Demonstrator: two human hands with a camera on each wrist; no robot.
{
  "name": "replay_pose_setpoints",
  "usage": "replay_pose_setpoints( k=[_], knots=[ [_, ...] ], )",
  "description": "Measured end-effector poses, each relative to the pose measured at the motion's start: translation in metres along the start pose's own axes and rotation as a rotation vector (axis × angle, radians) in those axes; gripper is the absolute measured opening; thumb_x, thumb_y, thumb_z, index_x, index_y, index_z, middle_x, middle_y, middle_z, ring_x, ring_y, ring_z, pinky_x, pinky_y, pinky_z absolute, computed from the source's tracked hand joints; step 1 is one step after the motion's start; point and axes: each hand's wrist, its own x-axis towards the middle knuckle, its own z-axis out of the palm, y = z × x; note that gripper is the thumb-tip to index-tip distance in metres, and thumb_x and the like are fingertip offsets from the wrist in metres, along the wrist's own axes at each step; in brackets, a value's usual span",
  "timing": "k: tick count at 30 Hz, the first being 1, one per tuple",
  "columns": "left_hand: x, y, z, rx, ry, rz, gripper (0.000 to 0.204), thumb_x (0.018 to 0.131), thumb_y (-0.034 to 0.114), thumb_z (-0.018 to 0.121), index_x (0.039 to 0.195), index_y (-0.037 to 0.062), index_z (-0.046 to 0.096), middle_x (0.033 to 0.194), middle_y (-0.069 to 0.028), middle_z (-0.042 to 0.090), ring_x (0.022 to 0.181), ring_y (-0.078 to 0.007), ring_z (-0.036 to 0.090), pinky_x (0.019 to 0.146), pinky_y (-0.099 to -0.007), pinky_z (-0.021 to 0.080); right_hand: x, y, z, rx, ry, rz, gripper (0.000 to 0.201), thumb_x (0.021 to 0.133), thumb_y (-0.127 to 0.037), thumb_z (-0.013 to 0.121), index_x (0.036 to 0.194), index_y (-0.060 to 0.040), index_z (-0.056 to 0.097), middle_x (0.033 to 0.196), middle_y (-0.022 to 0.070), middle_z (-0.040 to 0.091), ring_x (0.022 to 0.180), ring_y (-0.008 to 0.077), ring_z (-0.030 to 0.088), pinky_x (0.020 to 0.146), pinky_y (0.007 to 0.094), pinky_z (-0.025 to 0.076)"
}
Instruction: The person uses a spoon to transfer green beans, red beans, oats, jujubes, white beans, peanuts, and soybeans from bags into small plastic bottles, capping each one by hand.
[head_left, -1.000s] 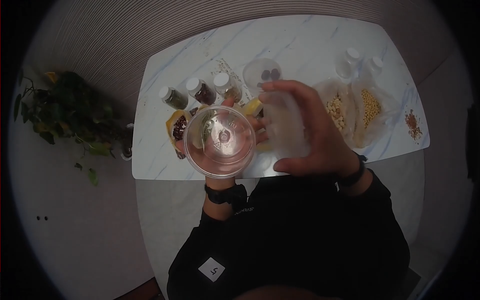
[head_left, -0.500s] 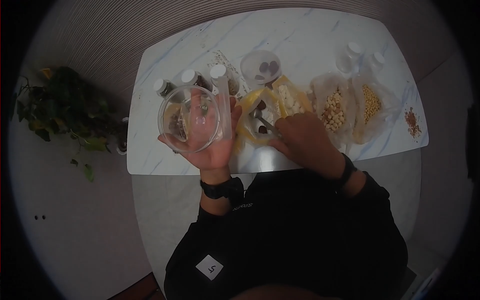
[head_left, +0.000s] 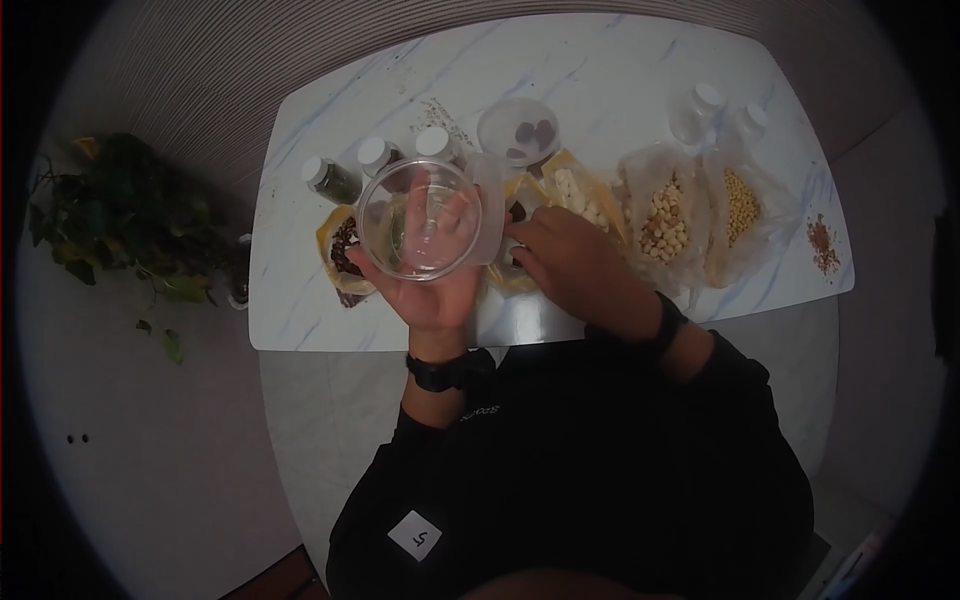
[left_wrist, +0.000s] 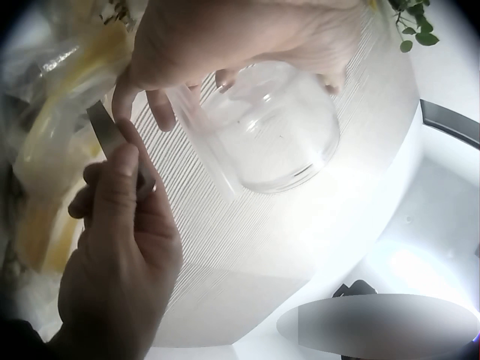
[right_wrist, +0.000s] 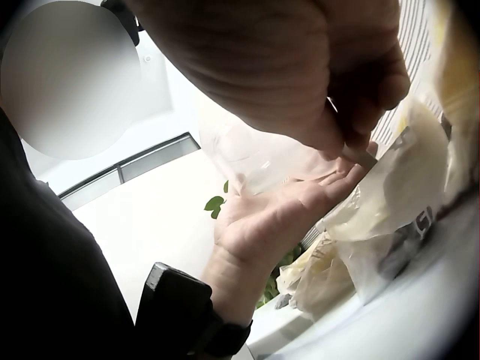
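My left hand (head_left: 435,305), palm up with fingers spread, holds a clear round plastic tub (head_left: 393,247) above the table's front left. A translucent lid (head_left: 489,215) stands on edge against the tub's right side, by the fingers. My right hand (head_left: 592,272) pinches a metal spoon (left_wrist: 107,132) between thumb and fingers, over an open yellow-edged bag (head_left: 512,280) with dark round pieces in it. The spoon's far end lies close to the left fingertips in the left wrist view. Nothing shows inside the tub.
Three white-capped jars (head_left: 334,180) stand behind the left hand. A bag of dark red beans (head_left: 345,245) lies to its left. Bags of white pieces (head_left: 577,195), pale nuts (head_left: 665,225) and yellow beans (head_left: 743,205) lie to the right. A translucent bowl (head_left: 490,125) holds dark pieces.
My right hand has left the tub and lid, taken the spoon at the yellow-edged bag, and moved left. My left hand dipped left with tub and lid, then came back right.
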Motion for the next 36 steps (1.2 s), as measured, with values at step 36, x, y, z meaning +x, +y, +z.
replay_pose_setpoints(
  k=[36],
  knots=[
    [0.021,-0.036,0.009,0.056,-0.083,-0.157,0.108,0.078,0.082,0.046,0.15,0.0059,0.02,0.138,-0.0277,0.041,0.134,-0.0382,0.035,0.111,-0.0521,0.028,-0.043,0.03,-0.071,0.438,0.208,0.697,0.019,0.098,-0.014,0.048,0.104,-0.0019,0.062,0.066,0.0036,0.059,0.054,0.0104,0.055,0.051,0.0261,0.043]
  ],
)
